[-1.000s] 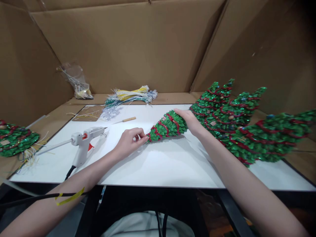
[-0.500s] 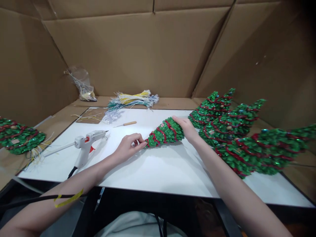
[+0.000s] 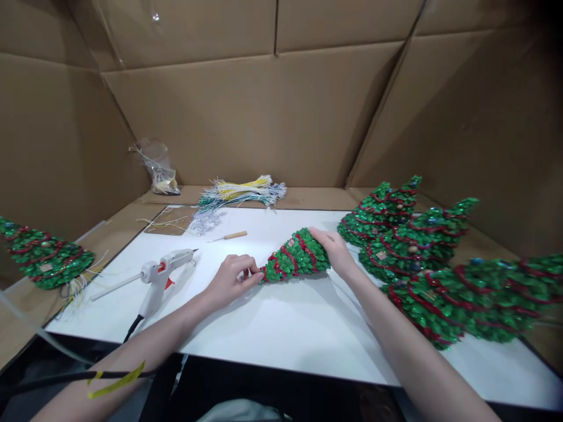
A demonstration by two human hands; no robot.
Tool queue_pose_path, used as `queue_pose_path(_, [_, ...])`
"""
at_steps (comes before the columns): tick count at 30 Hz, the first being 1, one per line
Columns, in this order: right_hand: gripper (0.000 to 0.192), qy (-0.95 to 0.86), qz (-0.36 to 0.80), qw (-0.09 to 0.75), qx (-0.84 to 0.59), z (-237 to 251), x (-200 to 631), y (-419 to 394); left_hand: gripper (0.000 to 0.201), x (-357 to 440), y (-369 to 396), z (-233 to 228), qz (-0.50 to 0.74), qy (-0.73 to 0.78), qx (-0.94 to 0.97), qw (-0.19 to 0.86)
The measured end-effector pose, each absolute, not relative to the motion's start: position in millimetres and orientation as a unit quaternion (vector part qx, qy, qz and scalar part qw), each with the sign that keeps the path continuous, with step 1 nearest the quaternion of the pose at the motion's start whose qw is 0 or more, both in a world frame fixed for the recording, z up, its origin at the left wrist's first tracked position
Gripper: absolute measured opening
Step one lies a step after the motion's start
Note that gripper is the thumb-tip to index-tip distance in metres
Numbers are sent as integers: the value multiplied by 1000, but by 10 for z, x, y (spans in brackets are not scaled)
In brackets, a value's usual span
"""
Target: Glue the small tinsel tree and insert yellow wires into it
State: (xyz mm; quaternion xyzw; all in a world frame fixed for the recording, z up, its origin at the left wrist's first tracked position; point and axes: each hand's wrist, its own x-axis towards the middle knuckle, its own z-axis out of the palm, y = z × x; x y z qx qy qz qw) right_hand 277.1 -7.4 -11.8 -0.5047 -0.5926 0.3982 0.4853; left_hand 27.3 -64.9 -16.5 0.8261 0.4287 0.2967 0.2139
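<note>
We are holding a small green tree lying on its side on the white surface, near the middle. Our left hand is pinching the pointed tip, fingers closed tight on it, while our right hand is cupping the wide base, fingers wrapped loosely over the foil leaves. To do this well, we judge the base hand should be steadying without crushing the leaves, and the tip pinch should be staying light and precise. Left of the tree, the glue gun is resting on its stand, nozzle pointing back toward the tree; beyond the tree a wooden-handled awl is lying, and farther back a bundle of coloured wires. Far back and left of the tree, a clear plastic bag is holding more pale wire strands; how many we cannot tell. Right of the tree, finished trees are piling up, and another one is lying far to its left.
</note>
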Motion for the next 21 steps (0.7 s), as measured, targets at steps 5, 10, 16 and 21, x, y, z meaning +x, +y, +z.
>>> queue_pose_path(5, [47,-603,403,472,-501,-101,2773,-73,21,265,-652,-173,290,432,829,202])
queue_pose_path(10, [47,-610,398,463,-505,-86,2785,-73,21,261,-648,-169,284,430,833,201])
queue_pose_path(16, [47,-605,393,465,-513,-96,2780,-54,20,255,-651,-152,270,423,845,187])
queue_pose_path(21, [46,-601,400,468,-510,-98,2772,-50,20,250,-648,-159,274,418,845,190])
